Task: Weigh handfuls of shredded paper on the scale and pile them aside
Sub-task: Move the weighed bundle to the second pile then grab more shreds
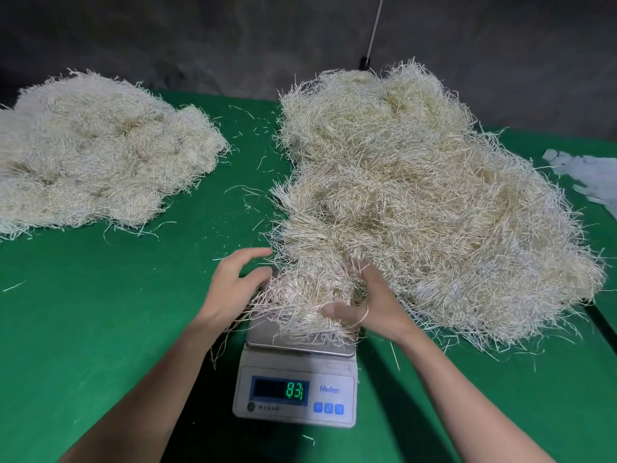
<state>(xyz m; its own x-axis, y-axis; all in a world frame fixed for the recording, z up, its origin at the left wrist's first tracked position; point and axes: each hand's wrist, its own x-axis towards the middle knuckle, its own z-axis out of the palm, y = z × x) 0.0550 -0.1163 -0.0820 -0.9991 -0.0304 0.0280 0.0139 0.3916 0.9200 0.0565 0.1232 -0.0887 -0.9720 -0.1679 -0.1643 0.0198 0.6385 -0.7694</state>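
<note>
Fingers (369, 274) of right hand (374, 302) clutch pale shredded-paper tuft (300, 295) on white digital scale (293, 396), left hand (233, 285) spread; strands snagging the right heap (417, 195) could skew weight.

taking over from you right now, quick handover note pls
Left hand: open, fingers spread at the handful's left edge.
Right hand: grips the handful from the right, thumb in front.
The handful sits on the scale; the display shows 83 plus a digit I can't read.
Big pile: right of the scale, running up against the handful.
Left pile: clumps on the green table.
Done: probably the left pile.
Left: read this weight, move the handful left, then work through the big pile.
</note>
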